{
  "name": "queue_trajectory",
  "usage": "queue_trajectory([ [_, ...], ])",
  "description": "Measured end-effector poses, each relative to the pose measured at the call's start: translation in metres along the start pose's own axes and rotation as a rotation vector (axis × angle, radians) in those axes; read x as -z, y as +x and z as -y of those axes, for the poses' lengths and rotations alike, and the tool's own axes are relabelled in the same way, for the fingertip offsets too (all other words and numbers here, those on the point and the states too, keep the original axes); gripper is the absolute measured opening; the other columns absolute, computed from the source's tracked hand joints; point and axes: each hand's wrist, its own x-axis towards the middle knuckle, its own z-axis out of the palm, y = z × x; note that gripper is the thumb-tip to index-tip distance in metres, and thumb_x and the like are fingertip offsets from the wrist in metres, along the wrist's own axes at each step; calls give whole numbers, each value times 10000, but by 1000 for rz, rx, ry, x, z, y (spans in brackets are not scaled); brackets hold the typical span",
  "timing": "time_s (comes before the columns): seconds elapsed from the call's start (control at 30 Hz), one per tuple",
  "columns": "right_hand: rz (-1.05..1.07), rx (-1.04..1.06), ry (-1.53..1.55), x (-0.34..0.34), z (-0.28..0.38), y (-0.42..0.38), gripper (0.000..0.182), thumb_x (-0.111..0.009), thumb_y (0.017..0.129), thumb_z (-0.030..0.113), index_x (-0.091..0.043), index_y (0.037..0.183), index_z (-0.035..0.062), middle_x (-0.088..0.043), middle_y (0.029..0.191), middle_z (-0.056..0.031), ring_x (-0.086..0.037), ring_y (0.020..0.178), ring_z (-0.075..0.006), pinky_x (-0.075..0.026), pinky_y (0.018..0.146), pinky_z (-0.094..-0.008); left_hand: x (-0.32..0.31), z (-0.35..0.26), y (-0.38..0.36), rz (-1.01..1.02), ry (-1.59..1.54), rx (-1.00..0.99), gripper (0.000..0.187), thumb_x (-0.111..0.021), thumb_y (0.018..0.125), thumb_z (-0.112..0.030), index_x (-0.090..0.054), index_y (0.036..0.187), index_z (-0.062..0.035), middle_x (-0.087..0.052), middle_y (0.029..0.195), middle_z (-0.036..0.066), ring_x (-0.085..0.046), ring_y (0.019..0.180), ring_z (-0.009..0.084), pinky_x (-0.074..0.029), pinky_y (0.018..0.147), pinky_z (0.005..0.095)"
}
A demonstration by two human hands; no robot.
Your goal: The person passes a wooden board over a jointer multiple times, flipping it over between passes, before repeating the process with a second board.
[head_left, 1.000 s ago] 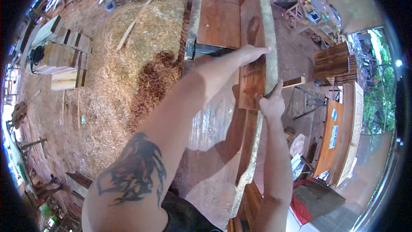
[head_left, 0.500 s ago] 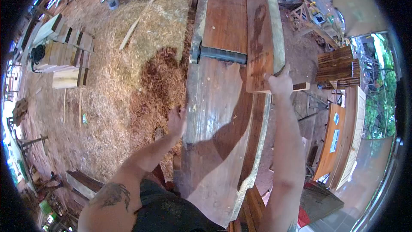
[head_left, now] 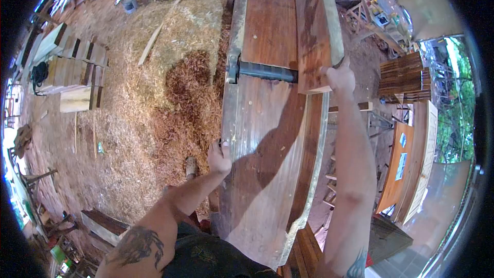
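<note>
Board (head_left: 315, 25) is shifted toward top centre-right — near end gripped by right hand (head_left: 341, 77); left hand (head_left: 220, 160) is half-curled at edge of bed (head_left: 257, 123). Best pushed evenly, kept upright — fingers clear of dark roller (head_left: 267, 71).

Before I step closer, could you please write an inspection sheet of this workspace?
Surface: worn bench, dark cylinder set across it.
Job's things: thick board on edge at the bench's right side.
Clutter: shavings over the floor at left, thin wood strip on them.
Hands: left hand at the bench's left edge, grip unclear; right hand grips the board's near end.
Cables: dark coil on stacked timber, unclear what.
Surroundings: bucket beyond; stacked boards, orange panel at right.
</note>
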Motion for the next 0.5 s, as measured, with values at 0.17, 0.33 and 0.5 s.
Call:
queue_trajectory([
  [0.17, -5, 7, 13, -2, 5, 21, 1081, -822, 753, 459, -295, 1586, 15, -690, 1282, -312, -664, 1223, -457, -524, 1058, -502, 1, 7, -1, 72, 53, 39, 521, -484, 1057, -406, -577, 1267, 61, -634, 1163, 344, -592, 1099, 533, -465, 964, 582],
  [0.33, -2, 4, 34, -3, 11, 36, 1090, -821, 745, 452, -298, 1598, 19, -687, 1295, -309, -656, 1242, -454, -516, 1076, -490, 7, -5, -1, 67, 45, 75, 526, -490, 1059, -429, -588, 1231, 59, -638, 1144, 340, -599, 1086, 522, -470, 960, 573],
  [0.5, 46, 14, 59, -3, 10, 46, 1093, -825, 735, 440, -308, 1602, 23, -672, 1334, -300, -649, 1262, -445, -509, 1090, -476, 2, 0, -3, 26, 47, 37, 518, -490, 1062, -425, -593, 1234, 53, -652, 1126, 331, -606, 1084, 515, -473, 959, 570],
])
